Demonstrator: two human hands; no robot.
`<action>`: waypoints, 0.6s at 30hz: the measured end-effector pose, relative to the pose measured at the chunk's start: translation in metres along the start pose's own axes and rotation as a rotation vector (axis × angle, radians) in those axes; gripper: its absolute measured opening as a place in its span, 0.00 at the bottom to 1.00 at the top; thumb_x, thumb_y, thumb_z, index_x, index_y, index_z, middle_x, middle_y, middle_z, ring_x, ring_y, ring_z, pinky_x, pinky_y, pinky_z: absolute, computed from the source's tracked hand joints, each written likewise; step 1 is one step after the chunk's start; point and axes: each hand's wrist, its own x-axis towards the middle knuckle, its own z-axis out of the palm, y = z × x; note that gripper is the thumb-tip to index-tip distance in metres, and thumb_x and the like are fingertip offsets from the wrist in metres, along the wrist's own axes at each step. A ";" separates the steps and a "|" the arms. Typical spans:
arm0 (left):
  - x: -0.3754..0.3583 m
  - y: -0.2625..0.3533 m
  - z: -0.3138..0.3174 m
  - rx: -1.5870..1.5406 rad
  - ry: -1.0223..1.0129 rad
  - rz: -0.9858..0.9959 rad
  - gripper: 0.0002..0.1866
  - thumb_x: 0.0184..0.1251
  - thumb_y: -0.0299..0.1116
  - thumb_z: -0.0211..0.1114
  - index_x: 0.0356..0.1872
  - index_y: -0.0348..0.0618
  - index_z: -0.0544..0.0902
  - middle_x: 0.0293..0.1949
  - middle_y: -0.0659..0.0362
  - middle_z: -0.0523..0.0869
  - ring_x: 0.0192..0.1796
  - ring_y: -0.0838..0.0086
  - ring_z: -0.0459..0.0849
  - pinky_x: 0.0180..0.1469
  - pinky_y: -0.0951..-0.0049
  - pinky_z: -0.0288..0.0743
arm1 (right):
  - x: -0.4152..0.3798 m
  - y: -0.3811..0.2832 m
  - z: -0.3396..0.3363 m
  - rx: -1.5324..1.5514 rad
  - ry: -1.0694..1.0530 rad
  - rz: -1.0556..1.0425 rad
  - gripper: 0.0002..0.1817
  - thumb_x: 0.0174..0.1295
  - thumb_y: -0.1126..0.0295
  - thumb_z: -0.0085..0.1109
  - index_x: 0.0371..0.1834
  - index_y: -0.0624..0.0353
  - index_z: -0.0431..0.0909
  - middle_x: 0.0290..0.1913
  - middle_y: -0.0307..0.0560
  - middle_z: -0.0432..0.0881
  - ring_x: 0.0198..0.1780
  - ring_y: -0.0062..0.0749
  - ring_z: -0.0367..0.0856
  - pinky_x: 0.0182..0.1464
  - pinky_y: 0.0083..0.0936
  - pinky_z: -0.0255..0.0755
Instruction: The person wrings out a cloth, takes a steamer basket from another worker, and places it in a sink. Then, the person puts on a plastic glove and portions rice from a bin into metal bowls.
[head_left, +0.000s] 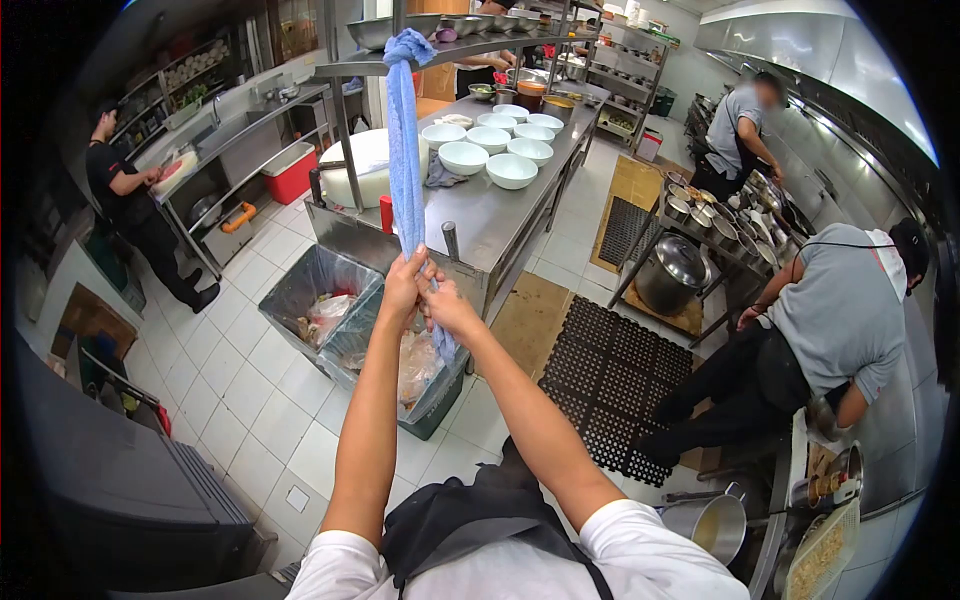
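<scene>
From my remote seat, the head view shows me the left hand [402,292] and right hand [452,310] curled around the lower part of a blue towel [405,160], its bunched top at the shelf post [399,14].

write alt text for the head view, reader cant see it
The left hand and right hand grip a blue cloth knotted at a metal shelf, near two lined bins. Pale bowls stand on a steel counter beyond; other kitchen workers stand to both sides.
</scene>
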 end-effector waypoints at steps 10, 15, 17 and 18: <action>-0.002 -0.002 0.000 -0.087 -0.075 0.025 0.11 0.66 0.41 0.48 0.29 0.47 0.64 0.17 0.66 0.65 0.21 0.77 0.71 0.37 0.73 0.71 | -0.007 -0.001 -0.006 0.078 -0.169 0.049 0.19 0.60 0.48 0.47 0.25 0.51 0.59 0.11 0.31 0.58 0.09 0.15 0.54 0.12 0.16 0.47; -0.003 -0.003 0.011 -0.005 0.056 0.016 0.11 0.65 0.43 0.49 0.33 0.47 0.67 0.15 0.66 0.66 0.15 0.79 0.68 0.31 0.74 0.73 | -0.017 -0.005 -0.006 0.152 -0.130 0.078 0.19 0.61 0.48 0.45 0.24 0.50 0.58 0.11 0.30 0.59 0.08 0.15 0.53 0.11 0.16 0.46; -0.004 -0.002 0.017 0.000 0.068 0.022 0.12 0.65 0.44 0.49 0.32 0.46 0.67 0.15 0.65 0.66 0.15 0.79 0.67 0.30 0.75 0.72 | -0.020 -0.007 -0.007 0.162 -0.111 0.052 0.19 0.61 0.48 0.44 0.23 0.50 0.58 0.10 0.30 0.59 0.08 0.15 0.54 0.10 0.16 0.46; -0.004 -0.003 0.018 0.005 0.087 0.023 0.13 0.65 0.44 0.50 0.31 0.46 0.66 0.15 0.64 0.67 0.15 0.78 0.67 0.29 0.75 0.71 | -0.023 -0.009 -0.008 0.184 -0.105 0.035 0.19 0.61 0.48 0.44 0.23 0.50 0.59 0.10 0.30 0.59 0.07 0.15 0.54 0.09 0.17 0.46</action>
